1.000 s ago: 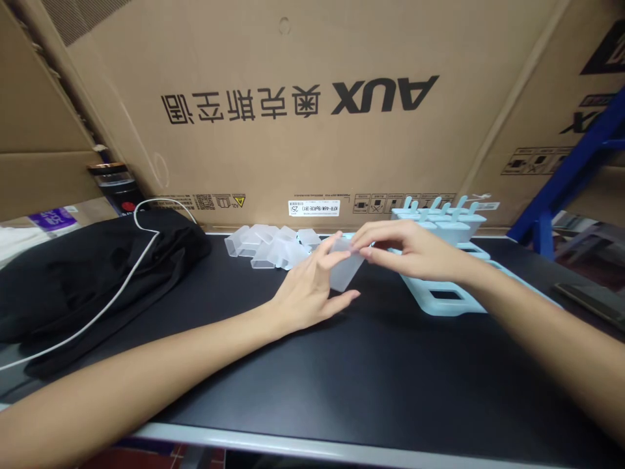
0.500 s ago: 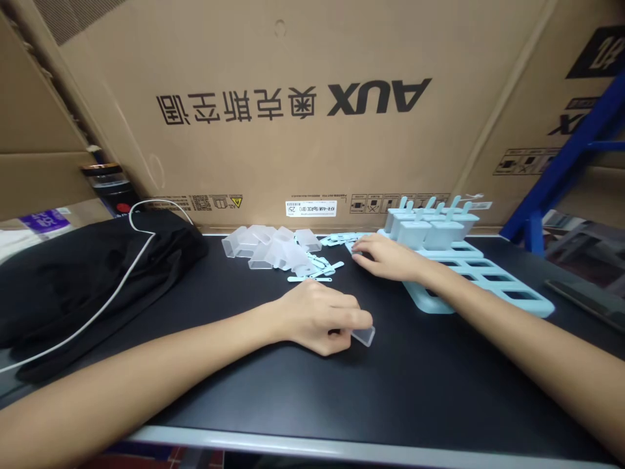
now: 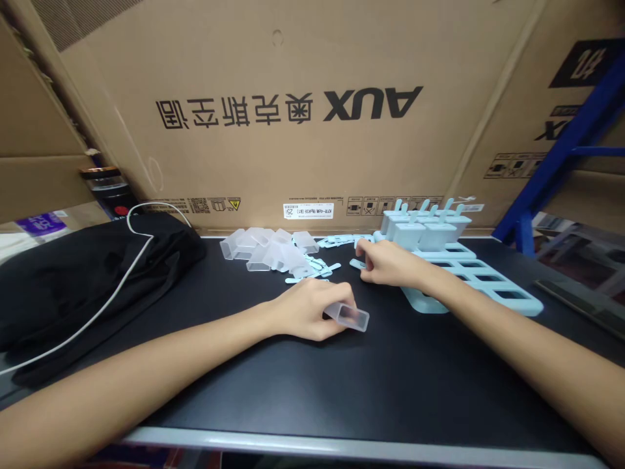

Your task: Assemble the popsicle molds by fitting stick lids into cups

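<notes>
My left hand (image 3: 312, 309) is closed around a translucent popsicle mold cup (image 3: 352, 317), whose open end points right and towards me. Farther back, my right hand (image 3: 387, 262) is pinched over a light blue popsicle stick (image 3: 357, 264); the stick's end sticks out to the left of the fingertips. Left of that hand lies a pile of translucent mold cups (image 3: 266, 246), with loose blue sticks (image 3: 317, 266) beside and under it. Behind my right wrist stands a light blue mold rack (image 3: 508, 286), where several filled slots hold cups with stick-handled lids (image 3: 409, 234).
A large cardboard box (image 3: 244, 163) closes off the back of the black table (image 3: 273, 384). To the left lie a black cloth (image 3: 97, 280) and a white cable (image 3: 124, 277), with a dark bottle (image 3: 110, 189) behind. A blue metal frame (image 3: 561, 156) rises at the right.
My left hand has turned, bringing the cup's open end into view. My right hand has gone from lying flat over blue pieces to a pinch on a stick, slightly nearer to me.
</notes>
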A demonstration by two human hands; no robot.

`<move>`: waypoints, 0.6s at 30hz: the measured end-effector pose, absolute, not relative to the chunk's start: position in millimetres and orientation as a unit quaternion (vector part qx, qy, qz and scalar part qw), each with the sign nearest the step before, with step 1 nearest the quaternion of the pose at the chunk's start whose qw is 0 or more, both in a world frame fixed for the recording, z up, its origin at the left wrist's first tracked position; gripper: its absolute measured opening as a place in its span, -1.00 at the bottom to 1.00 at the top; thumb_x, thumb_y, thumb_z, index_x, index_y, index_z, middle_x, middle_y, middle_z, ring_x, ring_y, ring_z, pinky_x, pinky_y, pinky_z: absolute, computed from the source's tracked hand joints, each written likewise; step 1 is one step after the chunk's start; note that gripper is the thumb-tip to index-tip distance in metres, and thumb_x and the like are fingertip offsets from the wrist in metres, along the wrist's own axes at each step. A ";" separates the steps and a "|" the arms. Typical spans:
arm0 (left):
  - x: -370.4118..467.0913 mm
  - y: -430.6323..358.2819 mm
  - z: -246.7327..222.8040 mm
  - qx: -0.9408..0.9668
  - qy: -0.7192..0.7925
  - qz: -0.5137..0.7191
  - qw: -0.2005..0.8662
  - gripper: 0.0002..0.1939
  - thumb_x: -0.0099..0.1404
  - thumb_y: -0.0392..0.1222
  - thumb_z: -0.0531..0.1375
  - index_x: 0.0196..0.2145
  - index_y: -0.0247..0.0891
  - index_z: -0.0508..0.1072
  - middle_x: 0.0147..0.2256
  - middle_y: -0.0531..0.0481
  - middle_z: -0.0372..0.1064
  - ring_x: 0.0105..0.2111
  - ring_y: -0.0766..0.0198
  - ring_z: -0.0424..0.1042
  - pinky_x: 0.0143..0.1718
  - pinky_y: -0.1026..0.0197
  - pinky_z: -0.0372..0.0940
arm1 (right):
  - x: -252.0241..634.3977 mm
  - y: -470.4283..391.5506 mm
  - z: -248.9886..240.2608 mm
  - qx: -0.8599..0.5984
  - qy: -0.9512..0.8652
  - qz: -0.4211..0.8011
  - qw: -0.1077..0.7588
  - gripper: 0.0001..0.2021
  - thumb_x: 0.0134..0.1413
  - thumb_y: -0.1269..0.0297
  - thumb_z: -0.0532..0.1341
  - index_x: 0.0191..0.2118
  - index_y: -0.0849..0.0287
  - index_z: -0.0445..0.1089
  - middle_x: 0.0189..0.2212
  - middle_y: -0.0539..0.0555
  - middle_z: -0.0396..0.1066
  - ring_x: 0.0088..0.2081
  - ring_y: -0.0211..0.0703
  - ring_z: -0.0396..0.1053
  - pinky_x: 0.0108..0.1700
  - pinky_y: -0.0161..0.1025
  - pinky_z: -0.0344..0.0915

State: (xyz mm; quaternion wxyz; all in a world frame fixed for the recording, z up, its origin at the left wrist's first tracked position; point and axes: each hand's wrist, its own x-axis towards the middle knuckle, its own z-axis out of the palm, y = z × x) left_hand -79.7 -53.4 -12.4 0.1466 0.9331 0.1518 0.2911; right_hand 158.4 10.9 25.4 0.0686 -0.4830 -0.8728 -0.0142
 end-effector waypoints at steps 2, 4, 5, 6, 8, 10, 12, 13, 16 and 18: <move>-79.4 -53.4 -10.6 0.923 0.176 0.298 0.170 -0.85 0.29 -0.19 0.22 -0.19 -0.21 0.36 -0.29 0.01 0.50 -0.39 0.31 0.47 -0.37 0.28 0.32 | 159.6 9.4 28.2 -0.483 -0.873 -0.014 0.069 -0.79 -0.11 0.38 0.20 -0.24 0.15 0.32 -0.45 0.05 0.44 -0.42 -0.14 0.35 -0.42 -0.27 0.07; -79.2 -54.1 -8.1 0.917 0.188 0.304 0.177 -0.78 0.30 -0.15 0.23 -0.11 -0.20 0.37 -0.25 -0.01 0.49 -0.34 0.28 0.47 -0.31 0.25 0.35 | 161.1 7.6 33.4 -0.479 -0.875 -0.008 0.069 -0.89 -0.12 0.39 0.20 -0.37 0.14 0.31 -0.50 0.03 0.41 -0.45 -0.16 0.33 -0.42 -0.26 0.06; -79.0 -54.7 -6.6 0.917 0.186 0.307 0.175 -0.73 0.31 -0.14 0.22 -0.04 -0.19 0.36 -0.20 -0.04 0.48 -0.29 0.25 0.47 -0.24 0.21 0.37 | 162.0 6.3 37.3 -0.474 -0.877 0.002 0.076 -0.93 -0.11 0.38 0.20 -0.41 0.14 0.31 -0.52 0.02 0.40 -0.46 -0.17 0.32 -0.42 -0.25 0.06; -78.8 -55.5 -5.0 0.918 0.177 0.311 0.171 -0.67 0.33 -0.13 0.20 0.03 -0.18 0.34 -0.15 -0.06 0.47 -0.22 0.21 0.47 -0.17 0.17 0.37 | 163.0 4.4 42.2 -0.469 -0.878 0.020 0.089 -0.96 -0.09 0.36 0.21 -0.42 0.14 0.31 -0.52 0.02 0.40 -0.46 -0.18 0.32 -0.41 -0.25 0.08; -78.2 -57.1 -1.9 0.922 0.156 0.319 0.154 -0.56 0.37 -0.10 0.17 0.16 -0.18 0.28 -0.08 -0.11 0.45 -0.13 0.16 0.43 -0.05 0.08 0.36 | 165.2 -0.6 54.6 -0.457 -0.877 0.075 0.131 -0.93 -0.02 0.28 0.22 -0.41 0.15 0.34 -0.49 0.02 0.43 -0.44 -0.19 0.34 -0.37 -0.25 0.15; -77.6 -58.2 0.2 0.925 0.151 0.322 0.135 -0.50 0.37 -0.07 0.17 0.21 -0.20 0.24 -0.10 -0.13 0.41 -0.12 0.13 0.39 -0.03 0.04 0.34 | 167.4 -7.3 68.2 -0.435 -0.867 0.157 0.185 -0.85 0.04 0.19 0.25 -0.37 0.16 0.36 -0.45 0.02 0.45 -0.41 -0.20 0.36 -0.35 -0.25 0.21; -77.2 -58.2 0.4 0.920 0.173 0.331 0.121 -0.53 0.35 -0.04 0.19 0.15 -0.22 0.27 -0.13 -0.13 0.37 -0.15 0.13 0.36 -0.06 0.04 0.34 | 169.2 -15.3 79.3 -0.402 -0.846 0.255 0.240 -0.78 0.04 0.12 0.29 -0.34 0.16 0.34 -0.41 0.03 0.46 -0.38 -0.21 0.38 -0.33 -0.26 0.25; -77.2 -57.6 -0.3 0.912 0.191 0.343 0.116 -0.57 0.33 -0.03 0.21 0.08 -0.23 0.29 -0.15 -0.12 0.34 -0.17 0.14 0.35 -0.09 0.05 0.35 | 169.6 -19.5 82.6 -0.383 -0.831 0.304 0.266 -0.75 0.02 0.11 0.33 -0.34 0.15 0.32 -0.40 0.03 0.47 -0.36 -0.21 0.40 -0.33 -0.27 0.26; -77.9 -53.1 -5.2 0.876 0.250 0.400 0.100 -0.66 0.31 0.04 0.23 -0.12 -0.21 0.27 -0.21 -0.06 0.29 -0.24 0.18 0.34 -0.19 0.09 0.35 | 165.9 -31.5 81.0 -0.324 -0.783 0.432 0.308 -0.68 -0.02 0.13 0.41 -0.33 0.15 0.28 -0.38 0.03 0.49 -0.33 -0.20 0.44 -0.32 -0.27 0.31; -78.9 -49.3 -9.3 0.851 0.286 0.429 0.100 -0.59 0.29 0.10 0.25 -0.11 -0.19 0.22 -0.20 -0.05 0.29 -0.27 0.20 0.35 -0.25 0.10 0.36 | 158.3 -37.4 72.1 -0.290 -0.760 0.497 0.302 -0.68 -0.01 0.14 0.42 -0.31 0.16 0.29 -0.39 0.03 0.50 -0.35 -0.23 0.44 -0.32 -0.27 0.35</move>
